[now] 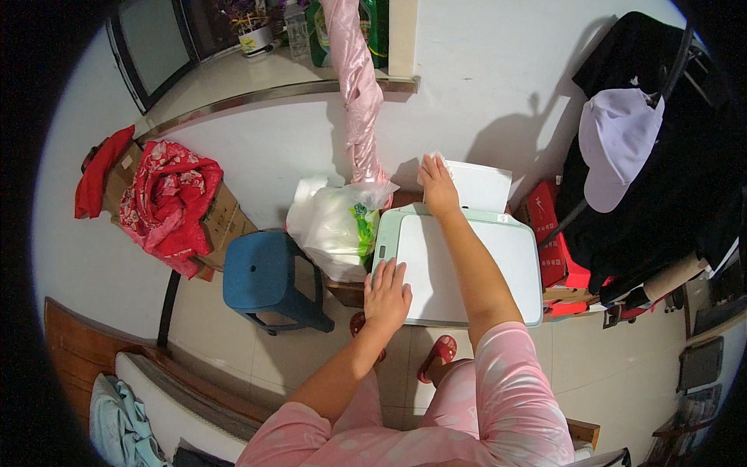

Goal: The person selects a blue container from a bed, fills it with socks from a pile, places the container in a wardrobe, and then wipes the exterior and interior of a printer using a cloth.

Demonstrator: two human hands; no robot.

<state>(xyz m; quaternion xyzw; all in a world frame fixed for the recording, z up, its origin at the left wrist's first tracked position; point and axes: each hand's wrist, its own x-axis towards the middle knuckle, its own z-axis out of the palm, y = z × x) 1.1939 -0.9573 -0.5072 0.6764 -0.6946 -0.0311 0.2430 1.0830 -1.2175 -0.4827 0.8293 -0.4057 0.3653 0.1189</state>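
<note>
In front of me stands a printer (pixel 502 262) with a white lid and a pale green rim. My left hand (pixel 387 293) lies flat on its left front edge, fingers slightly apart and holding nothing. My right hand (pixel 439 185) reaches across the lid to the back. Under its fingers is a crumpled white wipe or tissue (pixel 449 168), pressed at the top left corner of the upright white sheet or rear paper support (pixel 482 184). My palm hides part of the wipe and of that corner. A small dark panel (pixel 382 251) sits on the printer's left rim.
Left of the printer are a stuffed white plastic bag (pixel 330 233) and a blue stool (pixel 259 271). A twisted pink curtain (pixel 362 111) hangs behind. Red boxes (pixel 545 233) and dark clothes with a white cap (pixel 620 140) crowd the right. A windowsill (pixel 280 82) runs above.
</note>
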